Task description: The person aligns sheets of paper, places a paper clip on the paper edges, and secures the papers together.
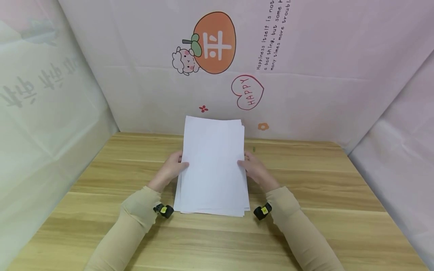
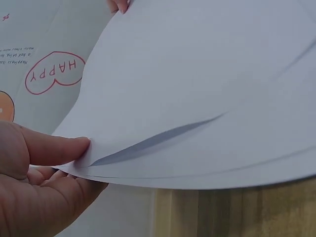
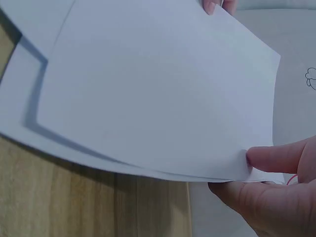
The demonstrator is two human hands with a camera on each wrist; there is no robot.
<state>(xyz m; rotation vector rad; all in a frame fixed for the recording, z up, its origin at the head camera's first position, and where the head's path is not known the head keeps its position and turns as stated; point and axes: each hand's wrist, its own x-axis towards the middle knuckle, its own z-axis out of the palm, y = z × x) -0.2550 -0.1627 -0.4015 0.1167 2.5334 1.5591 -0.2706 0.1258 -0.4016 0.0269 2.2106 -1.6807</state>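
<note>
A stack of white paper sheets (image 1: 213, 165) is held between both hands over the table, its sheets not quite lined up at the lower corners. My left hand (image 1: 173, 165) pinches the left edge, thumb on top and fingers beneath. On the opposite edge, my right hand (image 1: 252, 167) grips the stack in the same way. In the left wrist view the sheets (image 2: 197, 74) bow, and a gap shows between two of them near the thumb. The right wrist view shows offset corners of the paper (image 3: 148, 98).
The wooden table (image 1: 210, 244) extends around the paper. Behind it hangs a pale printed cloth (image 1: 152, 98), with more cloth at both sides. A tiny green item (image 1: 254, 149) lies near the table's back edge. Each wrist wears a small black camera (image 1: 164, 210).
</note>
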